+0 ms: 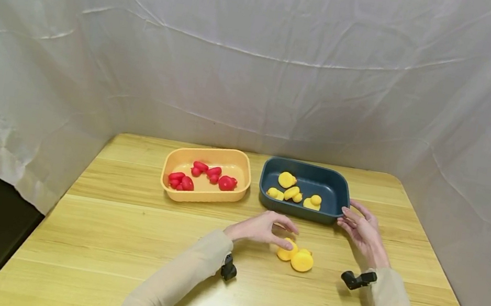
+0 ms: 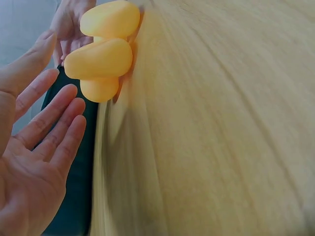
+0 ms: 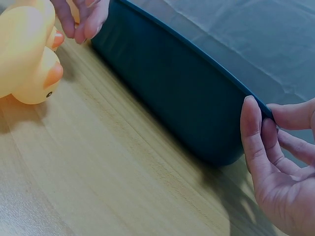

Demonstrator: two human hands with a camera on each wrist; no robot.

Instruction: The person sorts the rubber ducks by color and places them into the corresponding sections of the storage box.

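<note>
The left hand (image 1: 263, 228) hovers spread, holding nothing, just above two yellow ducks (image 1: 295, 256) on the table – poised as if to gather them. The right hand (image 1: 361, 228) rests straight fingers against the dark blue tray (image 1: 300, 213), apparently steadying it.

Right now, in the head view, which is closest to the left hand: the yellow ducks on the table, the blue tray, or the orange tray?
1. Yellow ducks, right beside the left hand.
2. Blue tray, just behind.
3. Orange tray, back left, farthest.
</note>
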